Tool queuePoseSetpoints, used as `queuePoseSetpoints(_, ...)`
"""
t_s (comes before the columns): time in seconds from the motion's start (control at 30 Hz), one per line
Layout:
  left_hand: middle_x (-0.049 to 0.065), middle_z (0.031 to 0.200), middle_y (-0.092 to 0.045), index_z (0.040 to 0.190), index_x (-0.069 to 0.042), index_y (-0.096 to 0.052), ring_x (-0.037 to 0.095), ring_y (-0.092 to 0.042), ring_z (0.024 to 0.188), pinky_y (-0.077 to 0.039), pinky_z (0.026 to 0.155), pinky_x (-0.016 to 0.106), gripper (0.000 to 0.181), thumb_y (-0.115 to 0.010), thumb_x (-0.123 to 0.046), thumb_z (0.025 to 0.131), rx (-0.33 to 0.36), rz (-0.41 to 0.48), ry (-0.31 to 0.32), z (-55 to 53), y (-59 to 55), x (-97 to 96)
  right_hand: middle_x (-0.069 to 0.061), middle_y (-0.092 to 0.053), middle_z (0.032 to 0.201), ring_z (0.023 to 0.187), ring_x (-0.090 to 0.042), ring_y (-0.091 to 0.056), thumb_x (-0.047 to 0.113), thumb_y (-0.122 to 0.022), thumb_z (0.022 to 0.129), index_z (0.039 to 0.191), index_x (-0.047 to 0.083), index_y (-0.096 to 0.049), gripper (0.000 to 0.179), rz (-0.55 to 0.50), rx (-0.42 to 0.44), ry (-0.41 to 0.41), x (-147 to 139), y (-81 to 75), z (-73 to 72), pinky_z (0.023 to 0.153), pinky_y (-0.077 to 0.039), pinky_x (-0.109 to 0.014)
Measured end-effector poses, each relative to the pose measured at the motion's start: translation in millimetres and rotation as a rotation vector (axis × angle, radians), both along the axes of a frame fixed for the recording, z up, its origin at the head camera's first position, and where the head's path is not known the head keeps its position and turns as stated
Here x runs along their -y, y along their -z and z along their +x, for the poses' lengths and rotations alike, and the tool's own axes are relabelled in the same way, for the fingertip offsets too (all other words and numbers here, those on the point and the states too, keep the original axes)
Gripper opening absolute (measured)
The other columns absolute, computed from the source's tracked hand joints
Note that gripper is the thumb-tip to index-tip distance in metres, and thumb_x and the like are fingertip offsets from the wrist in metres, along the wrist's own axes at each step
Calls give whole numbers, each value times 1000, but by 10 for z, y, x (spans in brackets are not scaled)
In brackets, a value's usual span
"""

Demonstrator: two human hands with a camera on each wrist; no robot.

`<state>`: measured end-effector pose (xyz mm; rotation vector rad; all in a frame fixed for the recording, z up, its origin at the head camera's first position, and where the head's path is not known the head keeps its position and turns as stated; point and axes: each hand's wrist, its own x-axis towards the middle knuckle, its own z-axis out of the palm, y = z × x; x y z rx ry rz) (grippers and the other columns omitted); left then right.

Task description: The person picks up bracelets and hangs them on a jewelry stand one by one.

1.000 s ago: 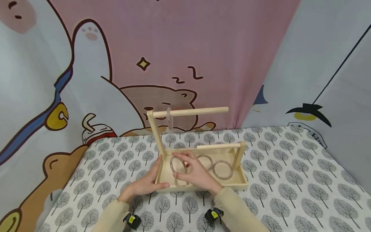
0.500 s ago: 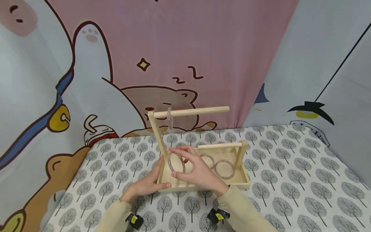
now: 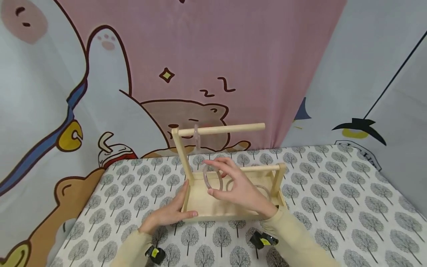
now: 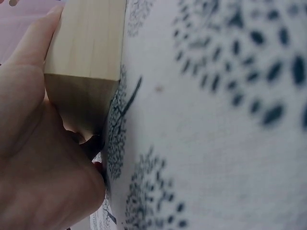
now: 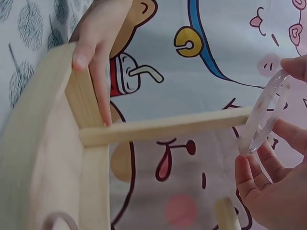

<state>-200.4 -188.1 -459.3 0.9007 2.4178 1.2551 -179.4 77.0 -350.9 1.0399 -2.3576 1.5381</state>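
Observation:
A light wooden stand with a tray base (image 3: 200, 202) sits on the cloth. My left hand (image 3: 168, 213) grips its left end, thumb at the front wall and fingers along the side; the left wrist view shows the wooden corner (image 4: 86, 43) against that palm. Between thumb and fingertips, my right hand (image 3: 241, 187) pinches a clear, pale bangle (image 5: 256, 117), held upright above the tray. Another bangle (image 3: 196, 137) hangs on the upper bar (image 3: 230, 128) near its left post. Two more lie in the tray; one bangle (image 3: 263, 187) shows partly behind my right hand, the other barely.
On the right post, a shorter, lower bar (image 3: 258, 169) points left over the tray. The upper bar's right end is free. A tree-print cloth (image 3: 320, 207) covers the table, and a cartoon curtain (image 3: 260, 66) stands behind it.
My right hand has lifted the bangle up out of the tray, first slightly left, then right. My left hand keeps its grip on the stand.

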Motion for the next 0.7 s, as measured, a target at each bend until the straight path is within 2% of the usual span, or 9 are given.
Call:
queuePoseSetpoints(0.13, 23, 155, 20, 149, 1, 19, 42, 8, 142, -6, 110, 61, 110, -69, -27, 90, 5, -24, -15, 6, -18, 25, -4, -44, 134, 105, -18, -49, 17, -78, 79, 143, 18, -49, 70, 16, -3, 13, -94, -39, -8, 90, -47, -44)
queuePoseSetpoints(0.37, 24, 154, 20, 149, 2, 18, 42, 7, 142, -7, 111, 59, 110, -69, -29, 89, 2, -21, -6, 63, 56, 35, -5, -44, 134, 108, -21, -51, 17, -78, 78, 141, 16, -50, 69, 74, -38, 45, -283, 26, 28, 92, -47, -49)
queuePoseSetpoints(0.6, 24, 154, 20, 148, 4, 19, 42, 7, 141, -7, 110, 58, 111, -69, -28, 89, -30, -22, 2, 14, 24, 13, -9, -45, 134, 107, -26, -54, 12, -80, 75, 139, 13, -52, 69, 101, -82, 91, -481, 15, -34, 92, -47, -55)
queuePoseSetpoints(0.7, 24, 153, 20, 147, 4, 19, 43, 7, 141, -6, 111, 58, 110, -69, -27, 89, -28, -27, 4, -3, 0, 5, -10, -46, 133, 110, -26, -54, 10, -81, 74, 139, 12, -52, 71, 97, -112, 90, -562, -5, -76, 92, -49, -51)
